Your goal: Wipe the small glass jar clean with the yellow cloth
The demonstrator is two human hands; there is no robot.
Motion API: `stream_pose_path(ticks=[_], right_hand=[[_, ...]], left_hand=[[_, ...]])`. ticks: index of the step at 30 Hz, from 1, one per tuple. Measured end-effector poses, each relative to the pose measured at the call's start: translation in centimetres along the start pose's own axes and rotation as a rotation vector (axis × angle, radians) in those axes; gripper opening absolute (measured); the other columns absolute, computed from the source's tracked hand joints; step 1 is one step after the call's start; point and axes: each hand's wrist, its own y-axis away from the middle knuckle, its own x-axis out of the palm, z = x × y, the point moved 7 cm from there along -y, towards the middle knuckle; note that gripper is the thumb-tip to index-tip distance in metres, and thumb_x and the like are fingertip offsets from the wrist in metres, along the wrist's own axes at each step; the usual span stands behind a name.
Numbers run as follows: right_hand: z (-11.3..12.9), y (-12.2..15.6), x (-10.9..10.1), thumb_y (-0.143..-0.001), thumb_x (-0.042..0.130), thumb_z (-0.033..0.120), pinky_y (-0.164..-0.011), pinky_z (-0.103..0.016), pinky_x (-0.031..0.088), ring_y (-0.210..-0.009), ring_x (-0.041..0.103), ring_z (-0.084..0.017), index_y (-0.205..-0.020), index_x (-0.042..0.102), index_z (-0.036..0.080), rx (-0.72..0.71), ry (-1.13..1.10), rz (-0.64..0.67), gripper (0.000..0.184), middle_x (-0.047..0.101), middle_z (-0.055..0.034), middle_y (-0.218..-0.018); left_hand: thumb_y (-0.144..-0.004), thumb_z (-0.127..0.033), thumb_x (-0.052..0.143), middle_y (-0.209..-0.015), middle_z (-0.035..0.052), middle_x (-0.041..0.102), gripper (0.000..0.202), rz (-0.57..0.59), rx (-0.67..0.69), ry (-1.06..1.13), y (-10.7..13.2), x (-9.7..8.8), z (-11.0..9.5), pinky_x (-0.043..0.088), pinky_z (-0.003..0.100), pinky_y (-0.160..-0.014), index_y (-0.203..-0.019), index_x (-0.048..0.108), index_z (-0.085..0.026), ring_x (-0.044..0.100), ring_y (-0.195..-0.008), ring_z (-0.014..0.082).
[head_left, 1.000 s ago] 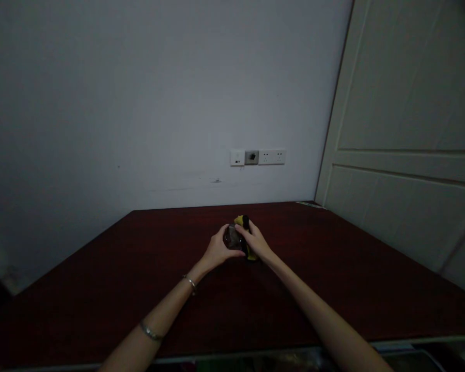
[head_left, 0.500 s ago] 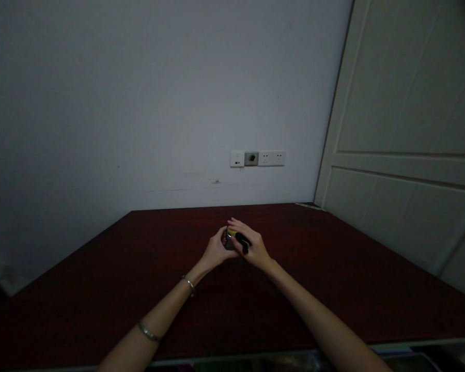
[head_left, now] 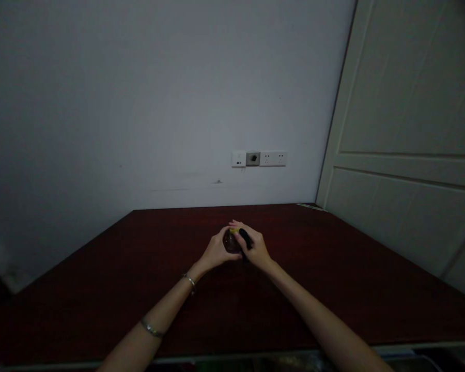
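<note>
Grip detail, mid-surface. L hand cups small dark object from its left, fingers closed round it. R hand clamps black-yellow end from right. Object lies between both grips, equally near each; long axis unclear.

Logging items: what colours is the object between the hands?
The object is yellow and black, in the head view.

At the centre of the frame, both hands meet on a dark red-brown wooden table. The left hand cups a small dark rounded object. The right hand curls over a yellow-and-black piece pressed against it. Behind them, mid-frame, white wall sockets sit on the pale wall, and a cream panelled door fills the right side.
</note>
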Motion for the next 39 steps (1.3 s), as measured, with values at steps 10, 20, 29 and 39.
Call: stream_pose_path(ticks=[10,20,29,39], right_hand=[[-2.9,-0.4,-0.5,-0.085,0.047,0.041,-0.079,-0.037,0.052,-0.088,0.066,-0.024,-0.099,0.067,0.017,0.263,-0.012,-0.019,0.034,0.070,-0.0092,-0.097],[1.8,0.7,1.2,-0.080,0.054,0.024,-0.100,-0.045,0.039,-0.112,0.055,-0.022,-0.109,0.061,0.022,-0.254,0.231,0.174,0.030,0.062,-0.0092,-0.116],[-0.9,-0.5,-0.8,-0.084,0.050,0.035,-0.090,-0.040,0.047,-0.098,0.063,-0.024,-0.096,0.068,0.020,0.168,-0.104,-0.087,0.026,0.068,-0.0078,-0.103],[-3.5,0.2,-0.6,-0.079,0.055,0.046,-0.089,-0.039,0.048,-0.098,0.063,-0.025,-0.093,0.069,0.017,0.433,-0.363,-0.266,0.035,0.068,-0.0078,-0.104]], left_hand=[[-0.045,-0.036,0.082,-0.121,0.0109,0.056,0.096,0.054,0.037,-0.052,0.3,0.5,-0.5,0.042,0.041,-0.097,-0.128,0.039,-0.016,0.055,-0.109,0.0258],[-0.058,-0.019,0.072,-0.111,0.0078,0.062,0.065,0.010,0.033,0.004,0.0,0.7,-0.2,0.047,0.034,-0.088,-0.119,0.048,-0.015,0.060,-0.098,0.0219],[-0.048,-0.027,0.080,-0.114,0.0089,0.060,0.087,-0.009,0.008,0.034,0.3,0.3,-1.2,0.044,0.038,-0.093,-0.126,0.042,-0.015,0.057,-0.103,0.0238],[-0.043,-0.026,0.084,-0.118,0.0131,0.057,0.090,-0.002,-0.077,0.292,0.1,0.7,-1.0,0.043,0.041,-0.095,-0.122,0.043,-0.013,0.056,-0.108,0.0262]])
